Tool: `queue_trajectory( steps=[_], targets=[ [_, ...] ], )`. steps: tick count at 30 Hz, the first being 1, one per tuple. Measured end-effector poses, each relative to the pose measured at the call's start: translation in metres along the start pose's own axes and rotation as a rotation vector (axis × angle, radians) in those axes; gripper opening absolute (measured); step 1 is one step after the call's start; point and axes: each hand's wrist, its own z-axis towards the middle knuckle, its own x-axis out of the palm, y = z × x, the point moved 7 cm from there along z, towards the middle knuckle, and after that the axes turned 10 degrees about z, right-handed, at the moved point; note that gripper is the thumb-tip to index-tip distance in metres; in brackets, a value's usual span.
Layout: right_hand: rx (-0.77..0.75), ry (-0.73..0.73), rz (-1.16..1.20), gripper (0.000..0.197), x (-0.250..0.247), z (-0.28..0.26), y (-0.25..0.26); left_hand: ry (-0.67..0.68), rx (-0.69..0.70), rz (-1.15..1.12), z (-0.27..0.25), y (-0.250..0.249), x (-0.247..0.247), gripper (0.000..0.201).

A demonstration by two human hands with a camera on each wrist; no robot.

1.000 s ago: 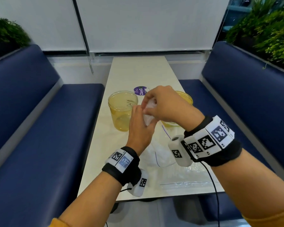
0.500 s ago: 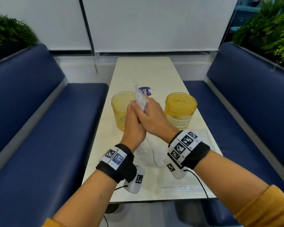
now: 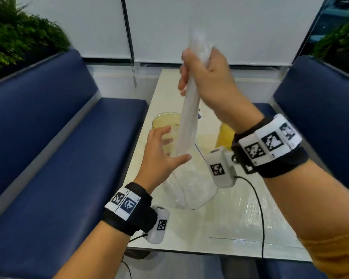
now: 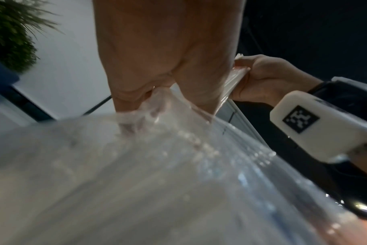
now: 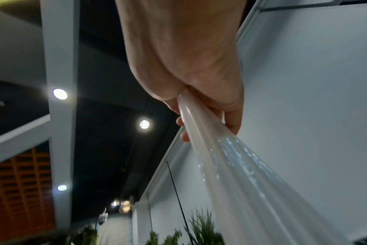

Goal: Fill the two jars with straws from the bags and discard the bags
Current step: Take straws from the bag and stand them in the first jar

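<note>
My right hand (image 3: 206, 77) is raised high and grips the top of a bundle of clear straws (image 3: 187, 121). The right wrist view shows the same grip, fingers of the right hand (image 5: 184, 58) curled round the straws (image 5: 220, 149). The bundle's lower end still reaches into a clear plastic bag (image 3: 191, 192) standing on the table. My left hand (image 3: 163, 150) is at the bag's mouth, and in the left wrist view its fingertips (image 4: 134, 102) hold the bunched plastic of the bag (image 4: 178, 182). Two yellow jars stand behind: the left jar (image 3: 161, 121), and the right jar (image 3: 226, 133) partly hidden by my right wrist.
A second clear bag (image 3: 240, 214) lies flat on the white table (image 3: 169, 234) near its front edge. Blue benches run along the left (image 3: 48, 148) and right (image 3: 320, 107). Plants stand behind both benches.
My right hand has risen well above the table, drawing the straw bundle up out of the bag. The left hand stayed low at the bag's mouth and spread its fingers.
</note>
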Motion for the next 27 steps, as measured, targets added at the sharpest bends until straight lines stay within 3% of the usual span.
queue_trajectory(
  steps=[5,9,19,22,27],
  targets=[
    [-0.08,0.01,0.095,0.013,-0.007,0.043,0.026,-0.033,-0.049,-0.012,-0.009,0.02,-0.019,0.08],
    [-0.064,-0.052,0.035,0.013,0.0,0.075,-0.014,-0.05,-0.059,-0.001,-0.023,0.033,-0.023,0.07],
    [0.266,0.073,-0.207,0.032,0.044,0.074,-0.199,0.02,0.022,0.186,-0.024,0.023,-0.034,0.077],
    [0.372,0.014,-0.324,0.036,0.03,0.064,-0.225,0.054,0.02,0.278,-0.02,0.019,-0.04,0.078],
    [0.564,-0.06,-0.338,0.077,0.01,0.051,-0.235,0.14,-0.008,0.263,-0.01,0.009,-0.04,0.075]
  ],
)
